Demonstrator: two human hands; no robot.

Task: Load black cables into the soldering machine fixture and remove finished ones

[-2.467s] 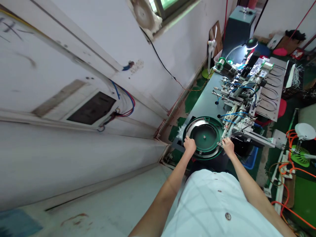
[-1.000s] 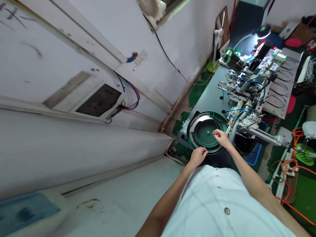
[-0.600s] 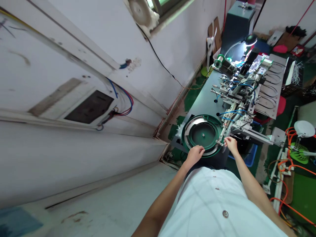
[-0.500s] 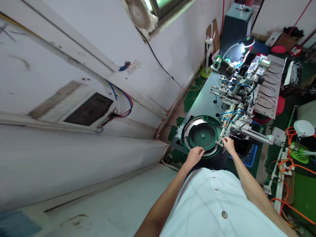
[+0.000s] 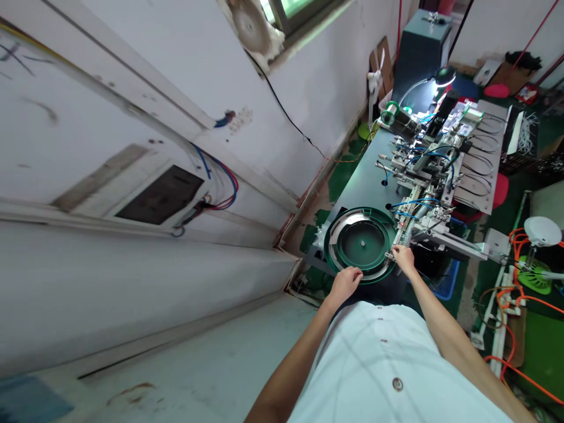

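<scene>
A round green vibratory feeder bowl (image 5: 362,249) with a pale metal inner track sits on the near end of the machine bench. At its front rim is my left hand (image 5: 346,283), fingers curled and pressed together; whatever they hold, if anything, is too small to see. My right hand (image 5: 403,259) pinches at the near end of the narrow metal feed rail (image 5: 400,230), where the rail meets the bowl's right side. The fingertips cover what lies between them.
Beyond the rail, an assembly machine (image 5: 434,155) with blue air tubes runs along the bench (image 5: 368,176). A lit desk lamp (image 5: 445,76) stands at its far end. A blue crate (image 5: 449,279) is below to the right. The white wall (image 5: 282,135) rises at left.
My right hand has shifted slightly left and down, closer to the rail's end. My left hand has drawn back a little from the bowl rim.
</scene>
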